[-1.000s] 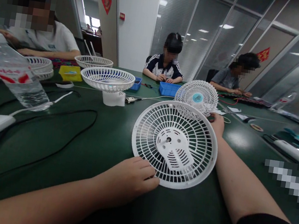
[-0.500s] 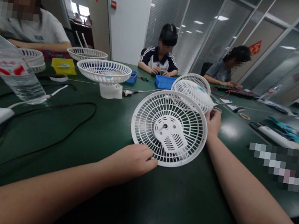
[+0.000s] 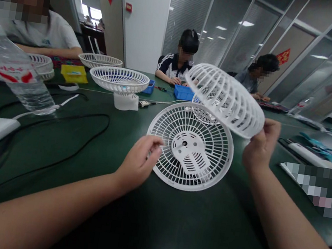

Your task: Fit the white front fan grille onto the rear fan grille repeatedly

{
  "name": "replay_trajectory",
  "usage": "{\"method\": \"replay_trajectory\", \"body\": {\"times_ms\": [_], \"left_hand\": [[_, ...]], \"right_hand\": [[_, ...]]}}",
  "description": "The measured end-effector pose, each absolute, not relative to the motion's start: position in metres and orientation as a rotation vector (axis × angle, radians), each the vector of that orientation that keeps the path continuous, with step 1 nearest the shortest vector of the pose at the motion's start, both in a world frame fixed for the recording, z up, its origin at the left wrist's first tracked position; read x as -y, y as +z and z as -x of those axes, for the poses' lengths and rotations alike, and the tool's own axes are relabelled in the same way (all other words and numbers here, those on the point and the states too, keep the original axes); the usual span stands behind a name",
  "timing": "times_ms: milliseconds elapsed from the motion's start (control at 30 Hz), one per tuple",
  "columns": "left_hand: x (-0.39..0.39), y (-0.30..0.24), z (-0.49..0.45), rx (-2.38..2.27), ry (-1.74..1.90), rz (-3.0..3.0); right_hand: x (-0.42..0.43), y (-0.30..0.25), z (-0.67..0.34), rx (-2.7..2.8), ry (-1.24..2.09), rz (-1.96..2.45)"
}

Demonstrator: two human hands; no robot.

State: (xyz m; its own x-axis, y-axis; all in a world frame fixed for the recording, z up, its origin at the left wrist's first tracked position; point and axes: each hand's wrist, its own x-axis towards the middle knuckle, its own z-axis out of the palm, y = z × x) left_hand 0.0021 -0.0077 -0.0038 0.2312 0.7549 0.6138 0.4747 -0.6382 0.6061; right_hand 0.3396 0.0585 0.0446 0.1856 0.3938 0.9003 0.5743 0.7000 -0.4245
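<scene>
White domed plastic grille (image 3: 226, 99) clamped in right hand (image 3: 259, 150); left hand (image 3: 138, 161) grip unclear. Positioning step, needs levelling next imo.

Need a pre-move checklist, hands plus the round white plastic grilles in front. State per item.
1. Right hand grips the raised, ribbed white plastic grille by its rim: ok.
2. Raised grille level: not ok, tilted.
3. Left hand touching the round white plastic grille with slotted centre plate: cannot tell.
4. That slotted grille's centre in plain view: ok.
5. Clear plastic bottle with white cap apart from both hands: ok.
</scene>
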Motion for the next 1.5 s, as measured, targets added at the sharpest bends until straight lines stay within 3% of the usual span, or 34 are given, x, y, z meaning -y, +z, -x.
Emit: {"method": "replay_trajectory", "body": {"times_ms": [133, 267, 400, 800, 1000, 1500], "left_hand": [[-0.018, -0.02, 0.005, -1.395, 1.65, -1.645], [-0.027, -0.03, 0.002, -1.103, 1.572, -1.474], [-0.029, -0.032, -0.001, -0.95, 1.497, -1.424], [-0.02, -0.022, 0.0, -1.056, 1.454, -1.548], [-0.019, -0.022, -0.001, -1.064, 1.415, -1.579], [-0.023, -0.027, -0.002, -1.074, 1.433, -1.633]], "right_hand": [[-0.033, 0.061, -0.335, 1.851, -0.627, 0.635], [-0.018, 0.068, -0.324, 2.141, -0.815, 0.573], [-0.018, 0.066, -0.315, 2.115, -0.555, 0.619], [-0.02, 0.073, -0.332, 2.31, 0.43, 0.878], [-0.02, 0.075, -0.329, 2.186, 0.505, 0.671], [-0.026, 0.069, -0.332, 2.18, 0.492, 0.671]]}}
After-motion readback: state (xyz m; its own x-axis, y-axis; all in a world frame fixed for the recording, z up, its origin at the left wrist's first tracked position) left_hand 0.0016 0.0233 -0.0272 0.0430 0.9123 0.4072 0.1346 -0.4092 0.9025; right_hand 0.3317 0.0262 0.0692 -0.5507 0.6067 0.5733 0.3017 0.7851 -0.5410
